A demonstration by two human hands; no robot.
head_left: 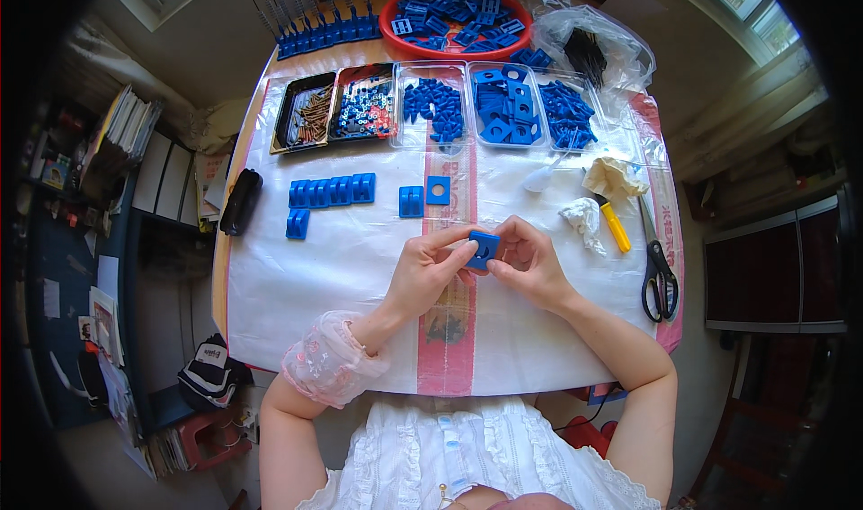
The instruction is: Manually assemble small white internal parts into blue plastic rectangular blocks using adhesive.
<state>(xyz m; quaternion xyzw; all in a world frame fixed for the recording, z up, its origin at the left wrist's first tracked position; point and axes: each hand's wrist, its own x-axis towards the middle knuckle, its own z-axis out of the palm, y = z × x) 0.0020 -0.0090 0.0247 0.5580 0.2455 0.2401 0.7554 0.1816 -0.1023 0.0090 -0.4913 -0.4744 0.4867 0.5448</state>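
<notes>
Between my two hands, above the middle of the table, is a small blue plastic part (486,242) with a round hole. My left hand (430,265) pinches it from the left, the thumb on its face. The fingers of my right hand (530,263) close on its right edge. Just beyond my hands lie a flat blue plate with a hole (438,191) and a ridged blue block (411,201). Farther left stands a row of similar ridged blue blocks (332,191), with a single blue block (298,223) in front of it.
Trays of screws (315,107), nuts (363,105) and blue parts (509,105) line the back. Behind them stand a red basin (387,26) and a blue rack with metal rods (329,35). A yellow-handled tool (617,228) and scissors (660,285) lie right; a black case (241,201) left.
</notes>
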